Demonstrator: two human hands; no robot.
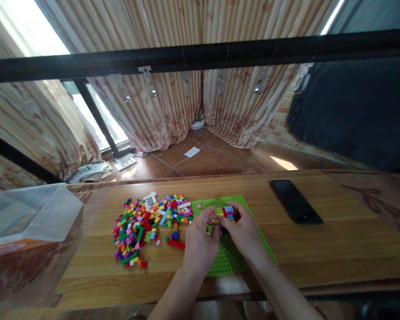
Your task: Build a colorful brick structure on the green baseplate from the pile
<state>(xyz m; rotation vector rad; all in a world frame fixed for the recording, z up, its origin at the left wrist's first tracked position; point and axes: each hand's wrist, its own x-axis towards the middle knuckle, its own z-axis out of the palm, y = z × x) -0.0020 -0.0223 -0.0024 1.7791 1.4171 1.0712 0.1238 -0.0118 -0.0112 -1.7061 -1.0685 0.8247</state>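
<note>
A green baseplate [235,260] lies on the wooden table [336,240] in front of me. A small build of red, blue and pink bricks [230,212] stands on its far part. My left hand [200,242] rests over the plate's left side, fingers pinched on a small yellow brick [215,220] beside the build. My right hand [243,233] lies over the plate's middle, fingers curled against the build's near side; what it grips is hidden. A heap of many-coloured loose bricks [146,222] spreads left of the plate.
A black phone [295,201] lies flat at the table's right rear. A clear plastic bin [30,218] stands at the left. A black bar [200,55] crosses overhead. Curtains, floor tiles and papers lie beyond the table's far edge.
</note>
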